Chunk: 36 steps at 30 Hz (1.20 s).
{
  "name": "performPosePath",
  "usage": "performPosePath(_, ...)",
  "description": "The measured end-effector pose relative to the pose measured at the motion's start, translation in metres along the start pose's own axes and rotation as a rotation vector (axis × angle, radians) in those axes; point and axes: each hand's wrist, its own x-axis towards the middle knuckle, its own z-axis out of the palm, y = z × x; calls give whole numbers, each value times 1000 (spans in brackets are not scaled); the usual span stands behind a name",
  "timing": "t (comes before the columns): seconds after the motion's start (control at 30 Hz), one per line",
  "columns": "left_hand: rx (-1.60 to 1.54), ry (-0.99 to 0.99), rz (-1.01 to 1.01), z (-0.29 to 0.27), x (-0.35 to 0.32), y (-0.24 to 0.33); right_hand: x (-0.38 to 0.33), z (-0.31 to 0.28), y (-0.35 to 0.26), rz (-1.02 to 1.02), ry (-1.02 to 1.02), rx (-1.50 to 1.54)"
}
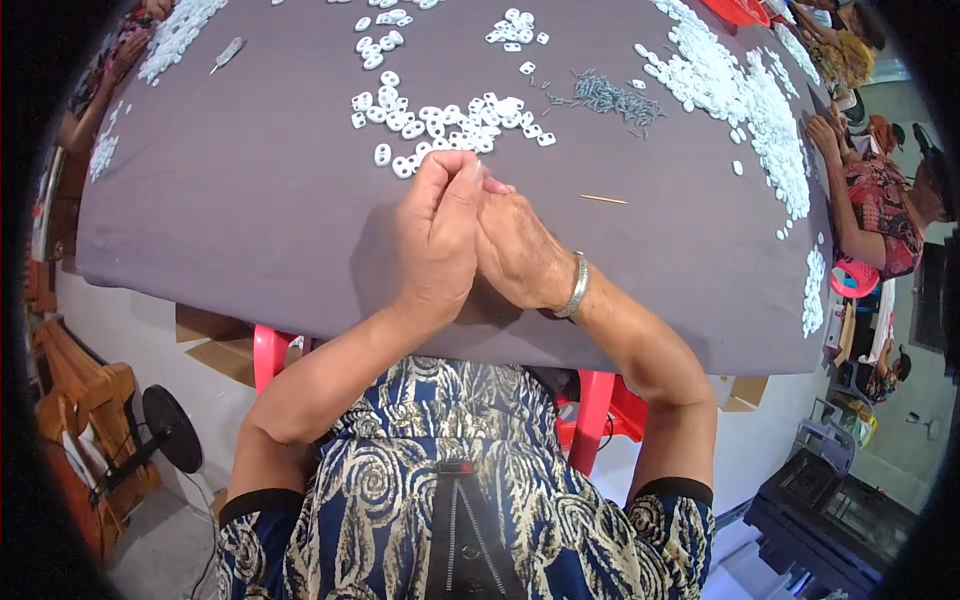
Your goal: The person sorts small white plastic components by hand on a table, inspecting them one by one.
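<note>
White two-holed pieces (435, 128) lie at twelve o'clock from the left hand (438, 220), whose fingers press together; the right hand's (525, 250) grip, and anything held, I cannot tell; likely fitting grey pins (608, 98), at two o'clock, calling for steady alignment

Bright, diffuse light covers the tablecloth (250, 220); a soft shadow lies beside the left hand (440, 225). Fisheye distortion bows the tablecloth's edge; black fills the corners.
</note>
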Motion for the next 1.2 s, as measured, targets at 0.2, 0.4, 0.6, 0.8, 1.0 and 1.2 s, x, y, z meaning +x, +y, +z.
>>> performPosePath(0.2,-5,23,-4,2,0,-1,-2,0,1,15,-11,14)
performPosePath(0.4,-33,32,-37,3,2,2,4,1,-3,127,12,27)
performPosePath(0.6,-49,86,-24,3,3,14,10,3,-15,356,105,100)
performPosePath(0.8,255,-84,22,-32,-8,23,5,11,-10,307,159,-130)
performPosePath(1.0,332,-127,-18,-50,-4,32,10,8,-11,229,183,44)
performPosePath(1.2,624,-91,-57,-83,6,49,15,-17,-6,141,126,-59)
